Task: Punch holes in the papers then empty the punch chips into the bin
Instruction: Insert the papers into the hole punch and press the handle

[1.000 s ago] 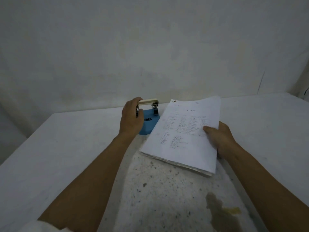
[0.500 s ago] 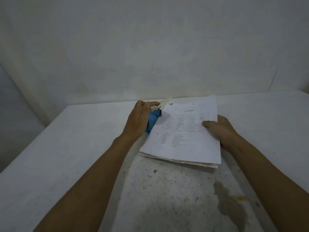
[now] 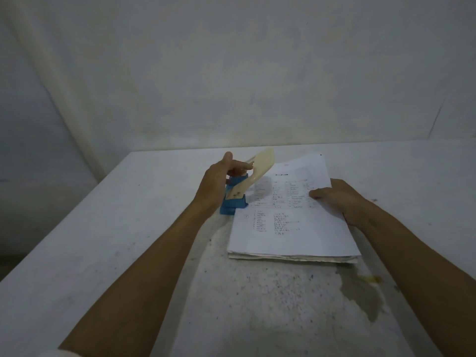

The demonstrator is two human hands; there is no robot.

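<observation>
A blue hole punch with a cream lever stands on the white table, just left of a stack of printed papers. My left hand grips the punch from the left, fingers near the raised lever. The stack's left edge lies against the punch's mouth. My right hand holds the stack's right edge, thumb on the top sheet. No bin is in view.
A plain white wall rises behind the table. The tabletop near me is speckled and worn, with a grey stain and a small yellow scrap at the right front. The table's left edge drops off to a dark floor.
My left hand has turned the punch so its side faces me, with the lever now raised. The paper stack has shifted square to me with its left edge against the punch.
</observation>
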